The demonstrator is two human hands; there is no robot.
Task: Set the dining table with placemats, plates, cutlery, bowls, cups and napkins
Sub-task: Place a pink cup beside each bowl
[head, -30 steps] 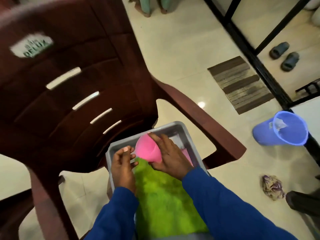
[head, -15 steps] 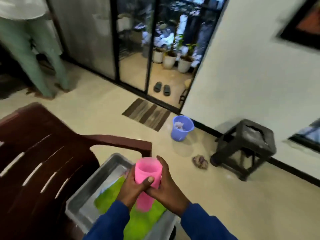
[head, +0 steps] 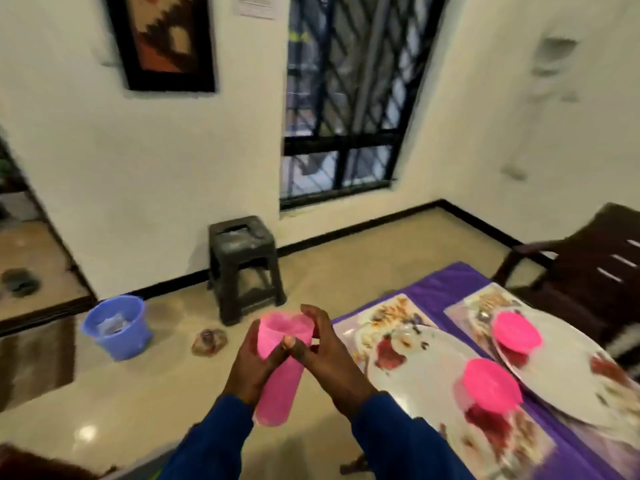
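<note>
Gone from view are the grey tray and the brown chair that sat under the hands half a second ago; the camera now looks across floor to a table at the lower right of the frame, and the stool has slid from the right side to the centre. From the head view, the pink cup [head: 277,368] sits low in the middle, above the floor and just left of the table edge, blurred, and it may be more than one cup nested. Left hand [head: 254,367] wraps it from the left, fingers curled round the wall, thumb laid across the front. Right hand [head: 329,358] closes in from the right, fingers curled over the rim, thumb meeting the other thumb. At lower right, the purple tablecloth [head: 450,282] carries printed placemats [head: 384,313], and on them two white plates [head: 422,375], each topped by a pink bowl [head: 491,384]; the second bowl [head: 517,330] lies further right. At centre stands the dark stool [head: 244,268] against the wall, with a blue bucket [head: 116,327] at left and a crumpled cloth [head: 209,341] between them on the floor. At the right edge, a brown chair [head: 588,268] waits beside the table.
</note>
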